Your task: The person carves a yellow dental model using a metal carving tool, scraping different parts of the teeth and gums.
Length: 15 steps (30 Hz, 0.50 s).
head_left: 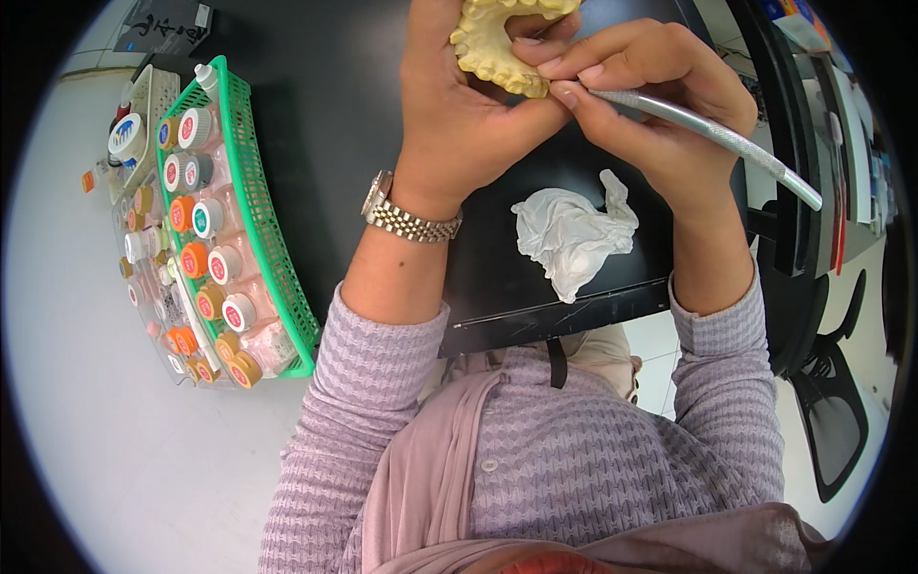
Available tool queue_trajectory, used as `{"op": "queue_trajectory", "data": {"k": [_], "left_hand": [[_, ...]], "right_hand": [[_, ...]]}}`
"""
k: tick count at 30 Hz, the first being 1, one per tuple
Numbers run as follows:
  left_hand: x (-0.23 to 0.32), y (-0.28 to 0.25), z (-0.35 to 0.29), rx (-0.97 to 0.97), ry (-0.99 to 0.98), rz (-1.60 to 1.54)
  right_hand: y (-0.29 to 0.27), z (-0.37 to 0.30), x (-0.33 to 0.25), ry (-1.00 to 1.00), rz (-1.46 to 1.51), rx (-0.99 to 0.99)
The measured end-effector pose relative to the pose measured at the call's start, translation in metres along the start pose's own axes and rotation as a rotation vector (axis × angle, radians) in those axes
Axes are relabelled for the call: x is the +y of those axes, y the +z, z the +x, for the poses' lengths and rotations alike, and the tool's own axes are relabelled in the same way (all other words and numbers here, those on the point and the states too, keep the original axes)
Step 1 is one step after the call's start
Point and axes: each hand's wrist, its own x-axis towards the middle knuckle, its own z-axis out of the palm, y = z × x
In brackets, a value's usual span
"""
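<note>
At the top of the head view, my left hand (469, 134) is wrapped round a yellow dental cast (488, 48), an arch with a row of teeth along its edge. The cast's upper part runs out of the picture. Pinched in my right hand (669, 105) is a slim silver instrument with a knurled metal handle (717, 134). The handle slants down to the right, and its working tip by the teeth is hidden by my fingers. My right fingertips touch the cast's near edge. Below my hands, a crumpled white tissue (574, 230) lies on the black table.
To the left stands a green plastic basket (253, 210) full of capped jars, with a clear tray of more small jars (143, 277) beside it. A black box (163, 27) sits at the far left. A black chair (837, 411) is at the right, below shelves.
</note>
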Motion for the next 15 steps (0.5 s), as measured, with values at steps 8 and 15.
{"op": "queue_trajectory", "data": {"k": [8, 15], "left_hand": [[-0.0018, -0.0021, 0.0007, 0.000, 0.027, 0.020], [-0.0051, -0.0026, 0.0034, -0.035, 0.095, 0.016]], "right_hand": [[0.0000, 0.0004, -0.0026, 0.012, 0.002, -0.034], [0.0043, -0.0004, -0.0054, 0.020, 0.024, -0.006]]}}
